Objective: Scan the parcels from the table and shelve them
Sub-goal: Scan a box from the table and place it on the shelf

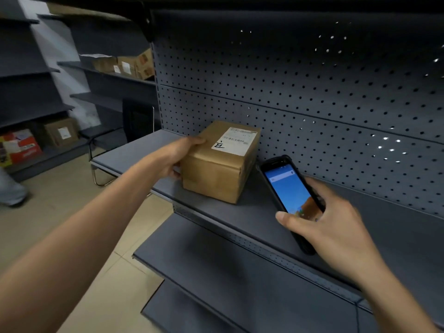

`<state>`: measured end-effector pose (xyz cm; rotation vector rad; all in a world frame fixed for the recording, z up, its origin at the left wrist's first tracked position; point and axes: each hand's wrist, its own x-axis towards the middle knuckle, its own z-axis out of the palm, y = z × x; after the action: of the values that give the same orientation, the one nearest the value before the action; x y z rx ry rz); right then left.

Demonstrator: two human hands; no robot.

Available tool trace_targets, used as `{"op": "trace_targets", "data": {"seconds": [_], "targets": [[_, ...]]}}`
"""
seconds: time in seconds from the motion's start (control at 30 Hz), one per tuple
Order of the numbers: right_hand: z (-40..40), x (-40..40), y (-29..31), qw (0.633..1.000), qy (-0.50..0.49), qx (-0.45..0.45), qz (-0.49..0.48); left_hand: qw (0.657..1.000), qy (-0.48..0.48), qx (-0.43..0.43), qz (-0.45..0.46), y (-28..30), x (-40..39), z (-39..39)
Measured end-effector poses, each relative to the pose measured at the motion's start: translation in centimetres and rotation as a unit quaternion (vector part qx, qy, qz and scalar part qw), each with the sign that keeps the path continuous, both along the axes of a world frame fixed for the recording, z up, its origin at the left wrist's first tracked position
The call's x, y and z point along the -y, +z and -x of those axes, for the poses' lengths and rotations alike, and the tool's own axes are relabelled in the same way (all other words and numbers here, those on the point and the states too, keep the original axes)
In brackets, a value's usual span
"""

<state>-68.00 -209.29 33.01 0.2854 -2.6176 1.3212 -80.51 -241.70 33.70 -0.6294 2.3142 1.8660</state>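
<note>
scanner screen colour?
Mostly blue, with an orange-brown patch low down, on the handheld scanner; head view.

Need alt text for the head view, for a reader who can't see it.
A left hand grips a brown parcel resting on a grey shelf, while the right hand holds a handheld scanner, its screen lit, just right of the parcel. Perforated back panel behind.

A dark chair [137,121] with a chrome frame stands on the beige tiled floor [72,212] past the shelf end. At the far left edge a person's grey trouser leg and shoe [12,191] show. A white wall [69,75] runs between the racks.
</note>
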Motion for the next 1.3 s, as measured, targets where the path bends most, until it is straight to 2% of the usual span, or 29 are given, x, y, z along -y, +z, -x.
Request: {"op": "trace_targets", "data": {"seconds": [0.1, 0.17, 0.23, 0.3, 0.37, 0.43, 0.57, 0.9, 1.3], "targets": [[-0.2, 0.8, -0.1, 1.000, -0.012, -0.007, 0.001, 0.991, 0.004, -0.110, 0.076, -0.1, -0.1, 1.1], [-0.4, 1.2, -0.2, 1.000, -0.021, -0.008, 0.005, 0.961, 0.006, -0.230, 0.153, -0.3, -0.1, 1.0], [-0.6, 1.4, -0.3, 0.999, -0.029, -0.012, 0.011, 0.898, 0.001, -0.346, 0.272, -0.4, -0.1, 0.1], [-0.9, 1.7, -0.4, 0.999, -0.034, -0.016, 0.015, 0.809, -0.062, -0.438, 0.387, -0.4, -0.5, -1.4], [-1.2, 1.9, -0.4, 0.999, -0.038, -0.018, 0.011, 0.737, -0.146, -0.473, 0.461, -0.7, -1.1, -2.6], [-1.6, 2.3, -0.3, 0.999, -0.044, -0.017, 0.003, 0.700, -0.197, -0.462, 0.508, -1.2, -1.6, -3.2], [-1.9, 2.9, -0.7, 0.997, -0.068, -0.023, -0.002, 0.685, -0.235, -0.437, 0.534, -1.6, -1.7, -2.8], [-3.2, 4.0, -1.1, 0.993, -0.115, -0.022, -0.001, 0.713, -0.250, -0.396, 0.522, -1.3, -1.3, -1.0], [-7.3, 3.4, -1.5, 0.982, -0.191, -0.009, -0.007, 0.670, -0.255, -0.461, 0.523, -1.5, -4.8, -3.6]]}}
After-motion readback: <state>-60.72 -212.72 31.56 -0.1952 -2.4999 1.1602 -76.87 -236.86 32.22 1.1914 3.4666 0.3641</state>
